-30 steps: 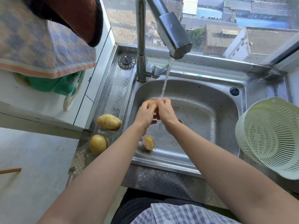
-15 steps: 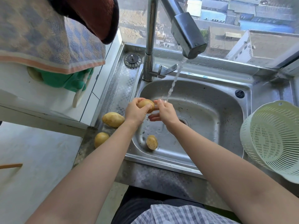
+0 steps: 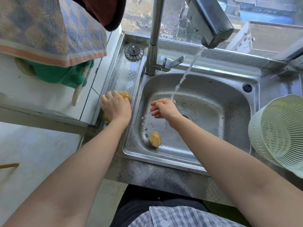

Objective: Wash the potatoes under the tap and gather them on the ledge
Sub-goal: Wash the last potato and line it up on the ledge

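Observation:
My left hand [image 3: 115, 108] reaches over the patterned steel ledge [image 3: 126, 74] left of the sink [image 3: 205, 89] and grips a yellow potato [image 3: 125, 95] from above. Part of a second potato [image 3: 106, 119] peeks out under that hand's wrist side; the rest of the ledge there is hidden. My right hand [image 3: 164, 108] hangs over the basin with relaxed fingers and holds nothing, and the water stream [image 3: 183, 77] from the tap [image 3: 211, 30] hits it. One small speckled potato [image 3: 155, 139] lies on the sink floor near the front left.
A pale green colander [image 3: 278, 131] stands tilted at the sink's right. A black sink plug [image 3: 134, 52] lies at the ledge's far end by the tap lever [image 3: 173, 61]. Green rubber gloves [image 3: 65, 76] and a towel [image 3: 49, 30] hang at the left.
My left hand has carried the washed potato out of the stream to the ledge on the left. My right hand has let go and stays under the water.

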